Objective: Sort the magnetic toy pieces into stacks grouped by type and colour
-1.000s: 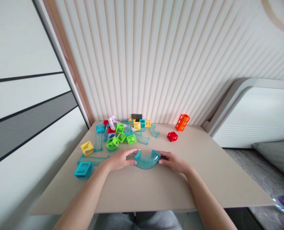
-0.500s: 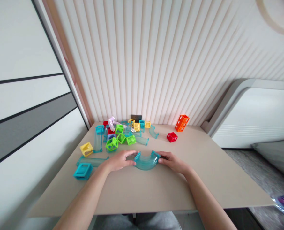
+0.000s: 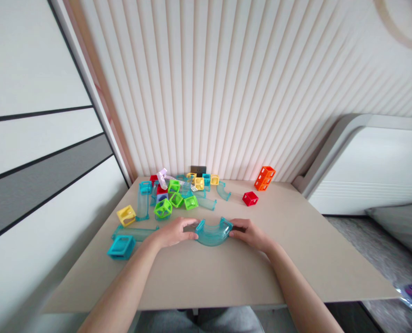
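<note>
A translucent teal curved track piece (image 3: 213, 235) rests on the table in front of me, its two ends turned away from me. My left hand (image 3: 178, 232) grips its left end between thumb and fingers. At the right end, my right hand (image 3: 249, 233) holds it in the same way, with the fingers curled and partly hidden. Left of my left hand lie a straight teal track piece (image 3: 140, 233) and a blue square frame block (image 3: 121, 247). A red cube frame (image 3: 250, 199) sits beyond my right hand.
Green cube frames (image 3: 176, 200), a yellow block (image 3: 126, 215), a lilac piece (image 3: 162, 177) and more teal tracks are heaped at the back left. An orange block stack (image 3: 265, 178) stands upright at the back right. The ribbed wall (image 3: 206, 92) borders the table (image 3: 220, 282).
</note>
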Motion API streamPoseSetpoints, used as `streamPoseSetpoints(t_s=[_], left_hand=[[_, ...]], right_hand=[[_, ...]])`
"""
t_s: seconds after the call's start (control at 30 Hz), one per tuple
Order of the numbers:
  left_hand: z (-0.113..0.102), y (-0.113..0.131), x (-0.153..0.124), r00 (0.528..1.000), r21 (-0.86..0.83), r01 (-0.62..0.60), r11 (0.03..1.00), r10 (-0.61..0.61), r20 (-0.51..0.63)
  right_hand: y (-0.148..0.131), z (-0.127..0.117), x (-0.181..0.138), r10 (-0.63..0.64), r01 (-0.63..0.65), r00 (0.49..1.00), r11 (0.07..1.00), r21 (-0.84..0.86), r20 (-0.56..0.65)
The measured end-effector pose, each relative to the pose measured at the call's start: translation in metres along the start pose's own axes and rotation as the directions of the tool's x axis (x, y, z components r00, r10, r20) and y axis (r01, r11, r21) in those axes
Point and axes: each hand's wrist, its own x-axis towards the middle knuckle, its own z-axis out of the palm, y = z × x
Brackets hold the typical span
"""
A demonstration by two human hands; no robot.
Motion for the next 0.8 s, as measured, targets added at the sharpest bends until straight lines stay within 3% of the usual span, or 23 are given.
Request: streamPoseSetpoints(t_s=[0.27,0.43,0.8], left_hand=[[-0.0012,0.0066,-0.0010,0.999,-0.017,-0.032,0.999,0.032,0.029],[-0.0006,0.0064,-0.0016,0.998,-0.026,-0.056,0.998,0.057,0.030],[-0.0006,0.0017,-0.0008,1.000,0.039,-0.015,0.999,0.014,0.016]], right_hand=[[-0.0034,0.0022,-0.0034,-0.053,0.030,0.995,0.970,-0.242,-0.088],[-0.0042,0.0004,-0.0041,-0.120,0.089,0.989,0.954,-0.286,-0.091],[-0.0090,0.0009,-0.0026,-0.144,0.119,0.988,0.937,-0.327,-0.052]])
